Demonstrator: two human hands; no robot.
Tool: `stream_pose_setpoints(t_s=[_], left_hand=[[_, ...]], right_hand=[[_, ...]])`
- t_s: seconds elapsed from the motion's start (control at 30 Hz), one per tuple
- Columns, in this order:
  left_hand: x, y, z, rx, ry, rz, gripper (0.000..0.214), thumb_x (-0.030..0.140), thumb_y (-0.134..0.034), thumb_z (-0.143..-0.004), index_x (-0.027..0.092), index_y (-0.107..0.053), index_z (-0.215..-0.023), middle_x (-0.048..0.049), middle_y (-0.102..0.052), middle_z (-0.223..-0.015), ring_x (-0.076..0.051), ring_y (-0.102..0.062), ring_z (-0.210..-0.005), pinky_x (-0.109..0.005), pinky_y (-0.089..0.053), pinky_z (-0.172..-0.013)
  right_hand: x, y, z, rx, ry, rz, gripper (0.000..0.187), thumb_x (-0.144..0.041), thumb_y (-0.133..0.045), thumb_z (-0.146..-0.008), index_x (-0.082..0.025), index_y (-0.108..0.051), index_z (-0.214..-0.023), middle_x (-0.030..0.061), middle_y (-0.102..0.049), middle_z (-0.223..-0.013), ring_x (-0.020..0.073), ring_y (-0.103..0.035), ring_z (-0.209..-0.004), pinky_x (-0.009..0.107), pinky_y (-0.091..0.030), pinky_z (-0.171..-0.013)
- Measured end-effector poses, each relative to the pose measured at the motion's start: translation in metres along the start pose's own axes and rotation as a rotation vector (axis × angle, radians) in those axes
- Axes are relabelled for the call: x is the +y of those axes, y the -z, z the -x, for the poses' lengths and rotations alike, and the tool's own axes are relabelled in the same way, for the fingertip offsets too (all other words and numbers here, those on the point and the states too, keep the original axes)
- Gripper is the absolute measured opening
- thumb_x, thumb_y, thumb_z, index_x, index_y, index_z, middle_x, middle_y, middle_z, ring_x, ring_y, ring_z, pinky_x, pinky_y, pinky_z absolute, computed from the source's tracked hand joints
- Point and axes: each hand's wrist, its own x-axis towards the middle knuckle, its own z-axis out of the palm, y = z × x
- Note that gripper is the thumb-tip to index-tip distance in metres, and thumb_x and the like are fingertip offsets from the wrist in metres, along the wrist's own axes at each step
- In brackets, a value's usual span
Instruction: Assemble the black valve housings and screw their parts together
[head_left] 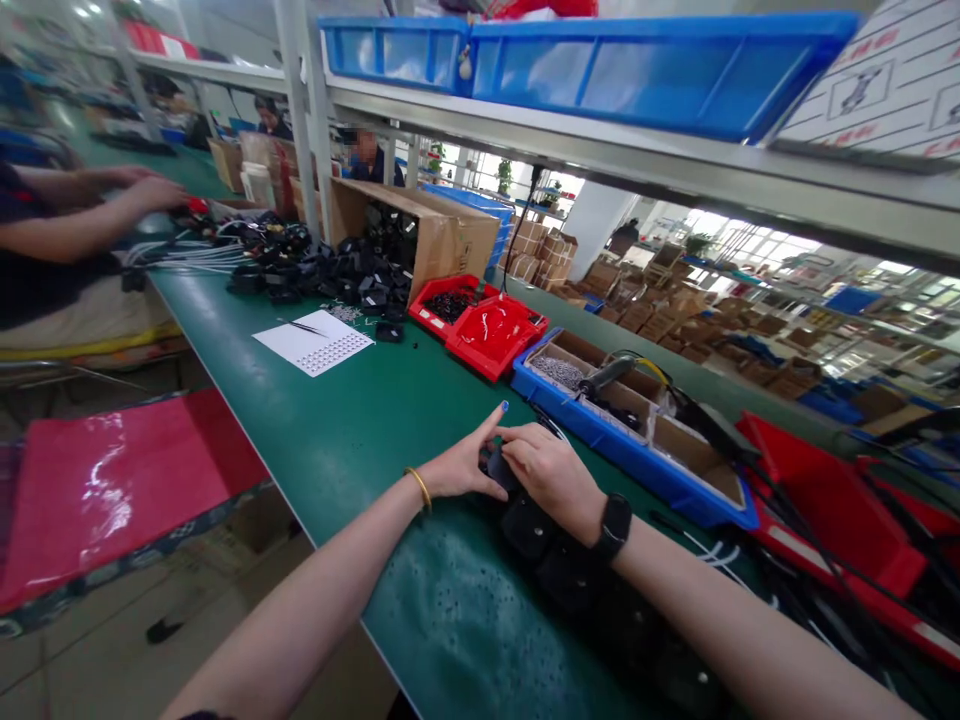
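Note:
My left hand holds a small black plastic housing above the green table, its thumb and fingers set around the sides. My right hand is closed, with curled fingertips pressed against the top of that same housing; whatever they pinch, if anything, is hidden. Beneath and behind the right wrist runs a row of similar black housings, some with a small shiny spot on top. Part of this row is covered by my right forearm.
Beyond my hands stand a blue divided bin of small metal parts and a red tray. A white sheet with tweezers lies farther left, near a heap of black housings. A shelf crosses overhead. A co-worker's hands are at left.

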Motion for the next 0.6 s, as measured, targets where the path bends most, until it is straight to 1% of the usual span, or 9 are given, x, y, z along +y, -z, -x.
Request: stream_pose_setpoints(t_s=[0.1,0.2,0.3,0.43,0.53,0.6], left_hand=[[-0.001,0.001,0.0,0.002,-0.01,-0.001,0.124,0.019,-0.082,-0.051,0.023,0.001,-0.143,-0.0143,-0.044,-0.132,-0.024,-0.051,-0.111,-0.037,-0.046,-0.089],[-0.002,0.001,-0.001,0.001,-0.022,0.026,0.125,0.019,-0.083,-0.05,0.025,0.001,-0.143,-0.0149,-0.039,-0.137,-0.025,-0.049,-0.114,-0.037,-0.045,-0.092],[-0.003,0.001,-0.001,-0.002,-0.027,0.046,0.125,0.019,-0.083,-0.05,0.026,0.001,-0.143,-0.0145,-0.036,-0.139,-0.025,-0.05,-0.114,-0.038,-0.045,-0.092],[-0.002,0.002,-0.001,0.011,-0.006,0.033,0.126,0.02,-0.083,-0.049,0.025,0.001,-0.143,-0.0147,-0.037,-0.139,-0.026,-0.049,-0.115,-0.039,-0.045,-0.093],[0.003,0.003,-0.001,0.007,0.011,0.01,0.126,0.019,-0.083,-0.05,0.024,0.001,-0.143,-0.0148,-0.037,-0.139,-0.026,-0.048,-0.116,-0.04,-0.043,-0.096],[0.008,0.0,-0.001,0.012,0.01,-0.017,0.124,0.019,-0.083,-0.051,0.023,-0.001,-0.143,-0.0147,-0.037,-0.14,-0.026,-0.047,-0.118,-0.04,-0.041,-0.099]], right_hand=[[0.005,-0.004,-0.004,-0.023,-0.005,0.03,0.022,-0.012,-0.039,-0.094,-0.01,-0.059,-0.086,0.0097,-0.054,-0.105,0.0194,-0.049,-0.093,0.034,-0.047,-0.081],[0.006,-0.004,-0.005,-0.023,-0.031,0.05,0.021,-0.014,-0.04,-0.094,-0.01,-0.06,-0.088,0.0098,-0.054,-0.103,0.0195,-0.05,-0.093,0.035,-0.047,-0.083],[0.005,-0.003,-0.004,-0.015,-0.048,0.06,0.02,-0.013,-0.041,-0.094,-0.011,-0.06,-0.088,0.0096,-0.054,-0.101,0.0189,-0.049,-0.092,0.035,-0.047,-0.083],[0.003,-0.002,-0.008,-0.03,-0.014,0.065,0.018,-0.01,-0.041,-0.093,-0.01,-0.059,-0.092,0.0095,-0.053,-0.103,0.0185,-0.048,-0.093,0.033,-0.047,-0.082],[0.0,0.001,-0.01,-0.062,0.004,0.095,0.011,-0.006,-0.048,-0.089,-0.008,-0.058,-0.093,0.0092,-0.053,-0.104,0.0191,-0.047,-0.092,0.033,-0.046,-0.082],[-0.004,0.003,-0.011,-0.085,-0.018,0.138,0.007,-0.005,-0.055,-0.086,-0.007,-0.058,-0.091,0.0097,-0.053,-0.1,0.0199,-0.046,-0.091,0.033,-0.045,-0.082]])
